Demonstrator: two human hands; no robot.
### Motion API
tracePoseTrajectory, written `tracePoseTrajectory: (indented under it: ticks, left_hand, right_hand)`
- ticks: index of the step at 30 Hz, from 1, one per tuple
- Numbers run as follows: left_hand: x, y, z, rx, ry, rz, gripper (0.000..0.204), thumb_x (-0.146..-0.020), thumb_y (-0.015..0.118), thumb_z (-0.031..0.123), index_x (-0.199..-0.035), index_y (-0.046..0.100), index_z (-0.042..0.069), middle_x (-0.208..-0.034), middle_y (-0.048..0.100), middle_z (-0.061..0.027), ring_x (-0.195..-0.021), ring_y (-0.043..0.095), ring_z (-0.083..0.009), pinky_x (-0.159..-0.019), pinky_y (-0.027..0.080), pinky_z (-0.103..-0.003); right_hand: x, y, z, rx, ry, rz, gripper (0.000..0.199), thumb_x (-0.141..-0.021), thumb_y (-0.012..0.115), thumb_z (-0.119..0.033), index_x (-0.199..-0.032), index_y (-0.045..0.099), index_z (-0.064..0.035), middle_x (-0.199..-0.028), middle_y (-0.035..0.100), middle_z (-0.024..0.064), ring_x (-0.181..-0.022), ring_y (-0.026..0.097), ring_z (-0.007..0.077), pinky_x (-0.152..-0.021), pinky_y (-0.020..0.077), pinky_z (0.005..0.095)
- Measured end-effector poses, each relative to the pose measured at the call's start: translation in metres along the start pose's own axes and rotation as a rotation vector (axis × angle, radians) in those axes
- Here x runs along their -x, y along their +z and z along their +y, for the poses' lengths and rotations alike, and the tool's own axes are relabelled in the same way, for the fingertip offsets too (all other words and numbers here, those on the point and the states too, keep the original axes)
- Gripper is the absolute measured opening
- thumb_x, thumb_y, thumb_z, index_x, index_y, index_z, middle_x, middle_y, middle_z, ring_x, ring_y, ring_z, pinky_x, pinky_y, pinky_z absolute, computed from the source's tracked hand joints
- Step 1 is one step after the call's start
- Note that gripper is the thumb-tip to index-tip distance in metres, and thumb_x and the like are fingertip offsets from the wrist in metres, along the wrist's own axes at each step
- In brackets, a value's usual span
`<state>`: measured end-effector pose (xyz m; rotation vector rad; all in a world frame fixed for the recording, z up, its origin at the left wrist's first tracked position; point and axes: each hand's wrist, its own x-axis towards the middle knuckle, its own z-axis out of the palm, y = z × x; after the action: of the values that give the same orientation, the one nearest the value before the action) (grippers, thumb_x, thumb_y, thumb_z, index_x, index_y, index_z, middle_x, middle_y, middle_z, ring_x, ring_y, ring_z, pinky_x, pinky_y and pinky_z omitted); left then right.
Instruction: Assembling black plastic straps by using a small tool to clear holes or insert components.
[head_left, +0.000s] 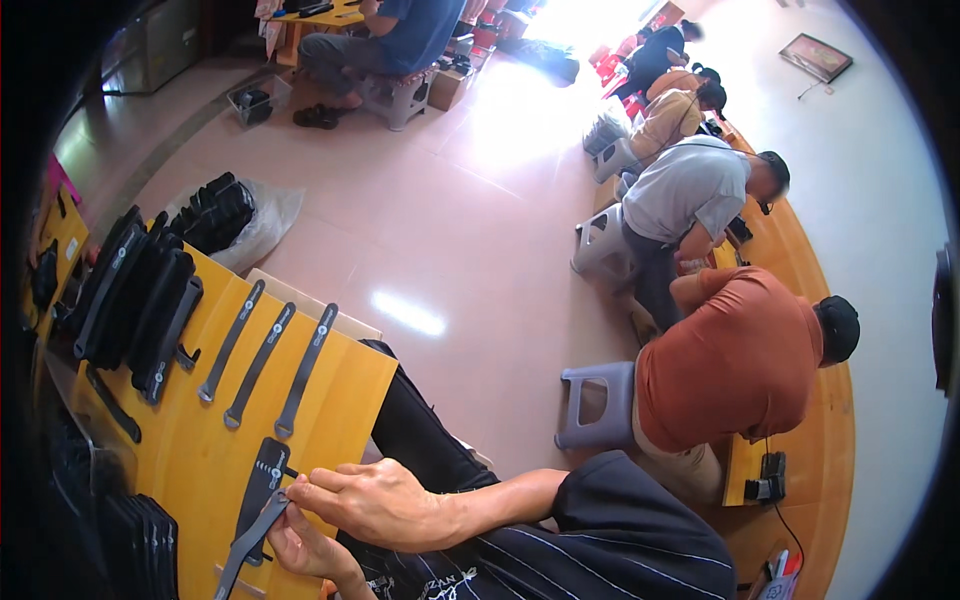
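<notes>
Dark shirt (630, 530) nearest; right hand (375, 505) and left hand (305, 545) pinch a gray strap (250, 540) over the bench (345, 385), partly across a black pad (260, 475); a loose fingertip hold could let it slip.

Matt, rubbery-looking straps (263, 360) lie on a smooth, wood-look tabletop (350, 385), while a crinkled, translucent plastic bag (277, 212) and a smooth moulded-plastic stool (605, 373) rest on glossy, light-reflecting floor tiles (450, 240).

Bright light (515, 110) glares on a pinkish tiled floor (460, 240); grey stools (606, 374) stand near a white wall (895, 260).
</notes>
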<state>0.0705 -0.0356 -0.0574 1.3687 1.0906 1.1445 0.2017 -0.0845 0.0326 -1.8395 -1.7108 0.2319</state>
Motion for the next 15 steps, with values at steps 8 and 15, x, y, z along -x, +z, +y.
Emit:
tracePoseTrajectory:
  ticks: [8,15]
  left_hand:
    - [-0.016,-0.016,0.005,0.147,-0.125,0.052,0.035,-0.098,0.051,0.023,-0.114,0.053,-0.008,-0.112,0.061,-0.0159,-0.101,0.059,-0.0206,-0.091,0.046,-0.031]
    - [0.005,-0.035,0.012,0.082,0.023,0.265,0.013,-0.093,0.057,0.009,-0.094,0.055,-0.004,-0.093,0.064,-0.0137,-0.085,0.060,-0.0173,-0.078,0.050,-0.030]
  right_hand:
    - [-0.018,0.022,-0.007,-0.135,-0.044,-0.152,0.030,-0.086,0.060,-0.021,-0.112,0.056,-0.0061,-0.087,0.060,0.0052,-0.075,0.066,0.0206,-0.054,0.0534,0.0285]
    - [-0.019,0.018,-0.037,-0.201,0.000,-0.213,0.018,-0.078,0.057,-0.012,-0.095,0.053,-0.0071,-0.087,0.059,0.0084,-0.067,0.067,0.0261,-0.052,0.0510,0.0366]
